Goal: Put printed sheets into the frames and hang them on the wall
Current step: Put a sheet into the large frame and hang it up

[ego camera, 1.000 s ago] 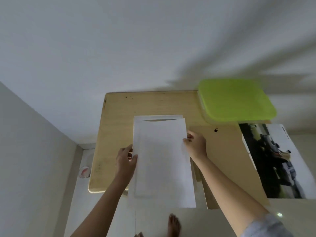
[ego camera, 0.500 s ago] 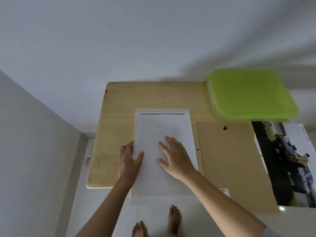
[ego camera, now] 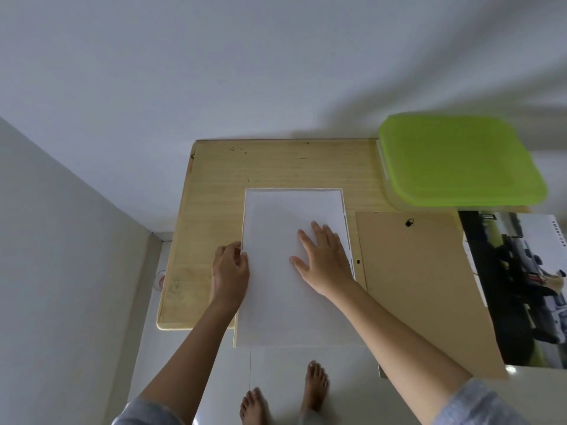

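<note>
A white sheet [ego camera: 285, 222], blank side up, lies inside a white frame [ego camera: 345, 207] on the wooden table [ego camera: 276, 164]; only the frame's thin rim shows around the sheet. My right hand [ego camera: 322, 256] presses flat on the sheet with fingers spread. At the sheet's left edge my left hand [ego camera: 230, 268] has its fingers curled and its fingertips at the frame's rim. A brown backing board [ego camera: 423, 286] with a small black hanger lies just right of the frame. A printed photo sheet [ego camera: 521, 280] lies at the far right.
A green-lidded plastic box [ego camera: 457, 161] stands at the table's back right corner. A white wall rises behind the table and another on the left. The frame overhangs the table's front edge. My bare feet [ego camera: 285, 394] stand on the white tiled floor below.
The sheet went from held above the frame to lying flat in it. My right hand moved onto its middle; my left hand slid back to the left edge and curled its fingers.
</note>
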